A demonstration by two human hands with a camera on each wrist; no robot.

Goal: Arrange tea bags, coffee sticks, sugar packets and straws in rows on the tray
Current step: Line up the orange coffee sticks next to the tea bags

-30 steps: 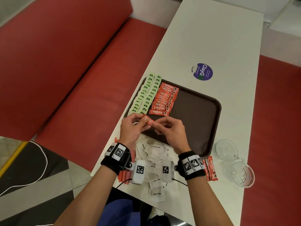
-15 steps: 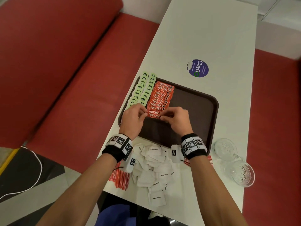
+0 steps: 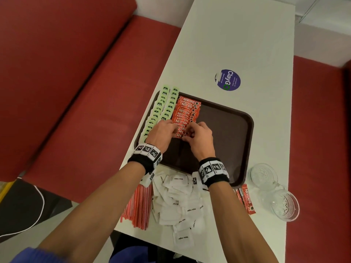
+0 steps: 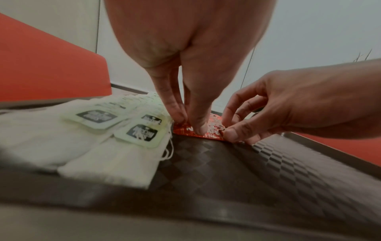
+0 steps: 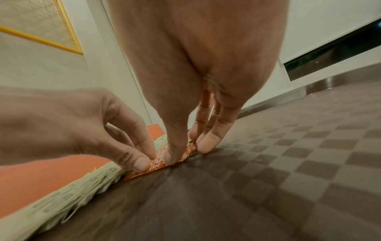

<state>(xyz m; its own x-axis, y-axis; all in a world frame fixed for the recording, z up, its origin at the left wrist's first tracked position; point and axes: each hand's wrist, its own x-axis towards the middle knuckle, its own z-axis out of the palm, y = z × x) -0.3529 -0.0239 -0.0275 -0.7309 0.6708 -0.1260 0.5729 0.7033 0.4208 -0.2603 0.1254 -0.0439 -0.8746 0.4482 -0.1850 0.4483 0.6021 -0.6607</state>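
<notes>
A brown tray holds two rows of green-tagged tea bags along its left side and a row of red coffee sticks beside them. At the near end of that row lies one coffee stick, down on the tray floor. My left hand pinches its left end and my right hand pinches its right end. In the right wrist view both thumbs rest on the coffee stick. White sugar packets and red straws lie on the table near me.
A few loose coffee sticks lie right of the tray's near corner, beside two glass bowls. A round purple sticker sits beyond the tray. Red bench seats flank the white table. The tray's right half is bare.
Both hands have carried the coffee stick forward from the tray's near edge and lowered it against the near end of the coffee row.
</notes>
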